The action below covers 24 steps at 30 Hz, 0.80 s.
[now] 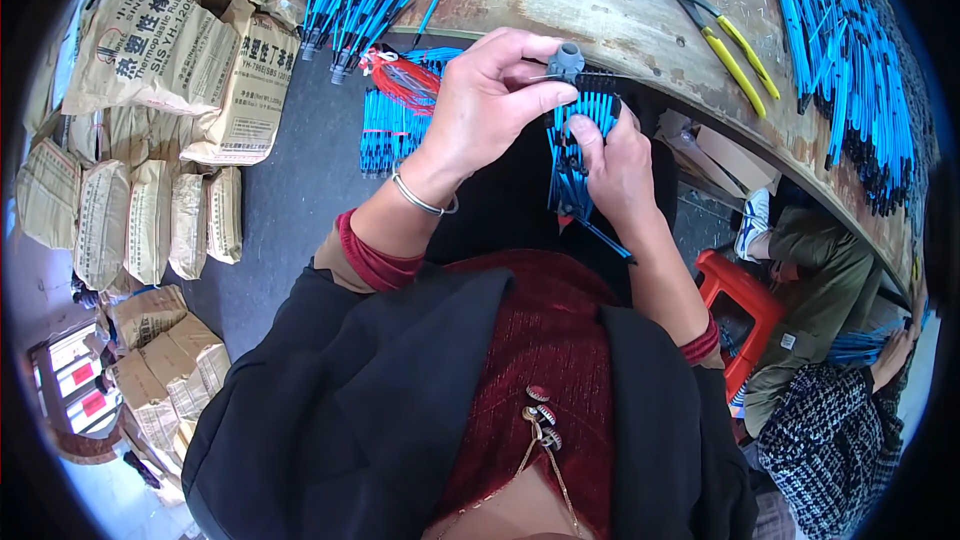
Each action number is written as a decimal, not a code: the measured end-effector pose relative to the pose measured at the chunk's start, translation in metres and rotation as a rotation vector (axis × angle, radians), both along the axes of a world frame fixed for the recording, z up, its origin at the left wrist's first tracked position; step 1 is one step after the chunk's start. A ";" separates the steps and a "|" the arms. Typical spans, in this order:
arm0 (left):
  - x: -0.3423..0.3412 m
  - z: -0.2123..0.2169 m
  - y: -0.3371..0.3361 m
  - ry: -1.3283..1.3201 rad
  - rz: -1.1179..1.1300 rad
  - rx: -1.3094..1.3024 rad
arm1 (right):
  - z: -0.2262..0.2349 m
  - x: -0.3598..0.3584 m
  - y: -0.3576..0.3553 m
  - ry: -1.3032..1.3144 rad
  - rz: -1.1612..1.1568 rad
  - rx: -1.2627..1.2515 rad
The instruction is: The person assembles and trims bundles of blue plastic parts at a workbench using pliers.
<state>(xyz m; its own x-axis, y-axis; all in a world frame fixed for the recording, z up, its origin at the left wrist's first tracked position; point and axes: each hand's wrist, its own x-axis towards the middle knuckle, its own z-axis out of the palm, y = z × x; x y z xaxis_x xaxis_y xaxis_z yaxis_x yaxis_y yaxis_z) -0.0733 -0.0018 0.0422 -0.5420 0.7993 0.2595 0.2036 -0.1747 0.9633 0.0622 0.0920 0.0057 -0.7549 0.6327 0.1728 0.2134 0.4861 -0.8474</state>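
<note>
Your left hand (490,100) pinches a small grey connector (566,61) at the worktable's (640,10) near edge; your right hand (620,165) grips the blue wire bundle (572,155) just below it.

A: Even, soft daylight – bright on the worn table (640,0) at upper centre, no hard shadows.

B: Glare?

A: Only a washed-out pale patch at lower left. The centre is sharp; the hands show no blur.

B: And the edges?

A: Heavy fisheye – the table rim bows, corners fall to black, sacks (150,50) at left smear slightly.
</note>
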 end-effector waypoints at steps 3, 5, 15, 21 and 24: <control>0.004 0.005 -0.004 -0.089 -0.003 -0.017 | -0.002 0.003 0.002 0.022 0.034 -0.040; 0.000 0.005 -0.006 -0.098 -0.036 -0.023 | 0.002 0.002 0.004 0.054 0.088 -0.063; -0.015 0.006 -0.014 -0.220 -0.246 -0.002 | 0.013 -0.001 0.017 0.005 0.302 -0.065; -0.020 0.011 -0.019 -0.073 -0.370 -0.008 | 0.014 0.003 0.030 -0.007 0.645 -0.371; -0.020 0.012 -0.020 -0.070 -0.417 -0.002 | 0.012 -0.001 0.034 -0.034 0.730 -0.403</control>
<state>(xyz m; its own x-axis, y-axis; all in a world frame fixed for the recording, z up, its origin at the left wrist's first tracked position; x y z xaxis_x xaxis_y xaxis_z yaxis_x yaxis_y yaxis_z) -0.0934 -0.0215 0.0540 -0.1880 0.9544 0.2319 0.0496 -0.2266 0.9727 0.0611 0.1262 0.0175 -0.9999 -0.0093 0.0076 -0.0091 0.1736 -0.9848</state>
